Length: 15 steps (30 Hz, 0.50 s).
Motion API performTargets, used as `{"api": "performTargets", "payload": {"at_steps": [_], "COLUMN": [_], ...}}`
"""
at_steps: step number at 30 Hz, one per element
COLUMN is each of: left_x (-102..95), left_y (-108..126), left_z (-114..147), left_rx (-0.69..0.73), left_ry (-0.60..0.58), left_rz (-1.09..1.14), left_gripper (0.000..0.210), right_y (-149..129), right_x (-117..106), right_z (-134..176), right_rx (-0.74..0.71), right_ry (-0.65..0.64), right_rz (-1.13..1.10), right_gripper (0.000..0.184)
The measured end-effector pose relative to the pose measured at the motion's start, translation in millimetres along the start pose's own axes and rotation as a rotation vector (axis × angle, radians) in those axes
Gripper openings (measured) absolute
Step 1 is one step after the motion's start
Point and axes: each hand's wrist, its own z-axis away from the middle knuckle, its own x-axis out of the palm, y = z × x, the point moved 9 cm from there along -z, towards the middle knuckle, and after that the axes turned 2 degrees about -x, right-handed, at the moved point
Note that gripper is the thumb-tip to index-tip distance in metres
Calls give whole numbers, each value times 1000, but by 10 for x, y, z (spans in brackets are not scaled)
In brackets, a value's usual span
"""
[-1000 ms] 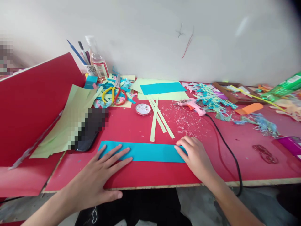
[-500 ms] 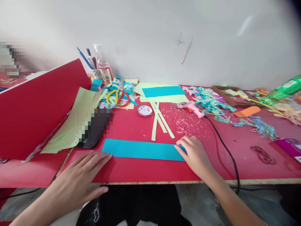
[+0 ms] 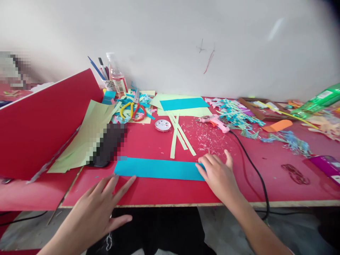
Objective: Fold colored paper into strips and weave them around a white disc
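A long blue paper strip [image 3: 159, 169] lies flat across the front of the red table, its long sides running left to right. My left hand [image 3: 99, 202] is at the strip's lower left corner with fingers spread; the fingertips are at the strip's edge and the thumb sticks out over the table's front edge. At the other end, my right hand [image 3: 219, 173] holds the strip's right end, thumb and forefinger on the paper and little finger raised. That end is partly hidden by the fingers. Narrow pale green paper strips [image 3: 174, 140] lie crossed just beyond.
Behind are a pink glue gun [image 3: 216, 123] with a black cord, a small round lid [image 3: 163, 125], scissors [image 3: 136, 108] on paper scraps and a bottle [image 3: 118, 79]. A phone [image 3: 107, 145] and a raised red board [image 3: 50, 124] stand left. A green bottle [image 3: 318, 101] lies right.
My left hand has shifted slightly right, and its fingers have spread wider. My right hand's little finger has lifted away from the others. The blue strip lies almost the same.
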Motion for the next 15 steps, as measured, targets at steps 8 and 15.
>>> {"api": "performTargets", "payload": {"at_steps": [8,15], "left_x": [-15,-58], "left_y": [51,88], "left_z": [-46,-30], "left_rx": [-52,-51], "left_ry": [38,92], "left_rz": [-52,-77], "left_gripper": [73,72], "right_y": [-1010,-1550], "right_x": [-184,-60], "right_z": [21,1], "right_rx": [-263,-312], "right_ry": [-31,-148], "right_rz": [-317,-559], "right_gripper": [41,57]}}
